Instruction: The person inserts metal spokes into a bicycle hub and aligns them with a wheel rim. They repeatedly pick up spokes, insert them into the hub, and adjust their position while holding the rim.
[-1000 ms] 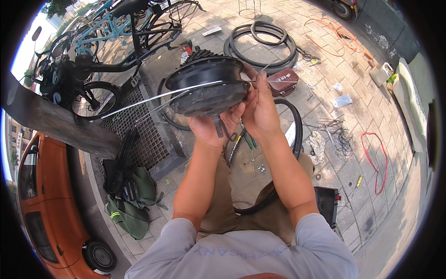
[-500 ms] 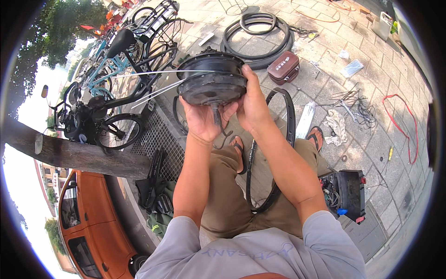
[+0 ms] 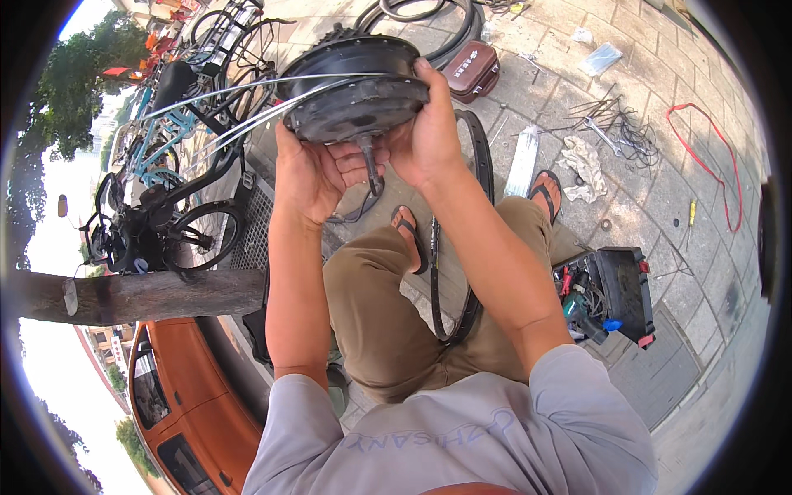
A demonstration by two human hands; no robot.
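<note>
Both hands hold up a black wheel hub motor, tilted so that its axle points down toward me. My left hand cups the lower left side, fingers curled beneath it. Against the right side presses the thumb of my right hand, its other fingers partly hidden underneath. Several silver spokes stick out from the hub to the left, and a toothed sprocket shows on its far side. A dark cable hangs by the axle. Between my legs stands a bare black wheel rim.
Tyres and a brown case lie ahead on the paving. To the right are a wrench, a rag, a red strap, a screwdriver and an open toolbox. Parked bicycles, a trunk and an orange car stand left.
The hub motor, with both hands on it, has moved up and left in the view and tilted slightly. The view itself has shifted, bringing the toolbox's contents more into sight.
</note>
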